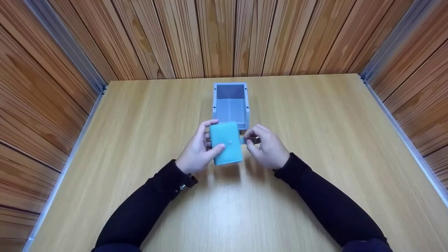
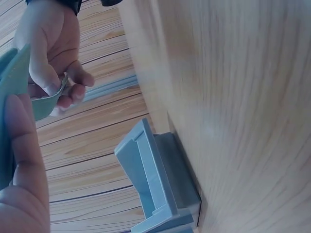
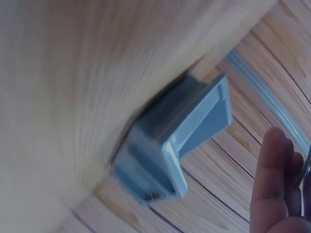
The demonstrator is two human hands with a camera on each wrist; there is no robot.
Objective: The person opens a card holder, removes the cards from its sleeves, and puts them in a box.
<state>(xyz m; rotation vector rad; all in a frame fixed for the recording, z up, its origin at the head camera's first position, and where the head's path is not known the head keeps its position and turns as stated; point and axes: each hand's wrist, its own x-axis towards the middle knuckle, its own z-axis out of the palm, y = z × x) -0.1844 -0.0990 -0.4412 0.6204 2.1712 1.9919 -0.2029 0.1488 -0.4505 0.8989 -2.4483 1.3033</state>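
Note:
My left hand (image 1: 196, 154) holds a small turquoise wallet (image 1: 225, 131) above the table, thumb across its front and fingers behind its left side. A small snap stud (image 1: 230, 142) shows on the wallet's front. From the wallet's right edge a short closure strap (image 1: 242, 140) sticks out, its end pinched by my right hand (image 1: 268, 147) between thumb and fingers. In the left wrist view the strap (image 2: 44, 106) curves away from the wallet (image 2: 14, 77) into those fingertips. The right wrist view catches only some fingers (image 3: 272, 179) at its edge.
A blue-grey plastic bin (image 1: 249, 113) stands on the wooden table (image 1: 157, 105) just beyond the wallet, its near edge partly covered by it. Wood-plank walls (image 1: 217, 38) with metal corner strips enclose the table at the back and both sides.

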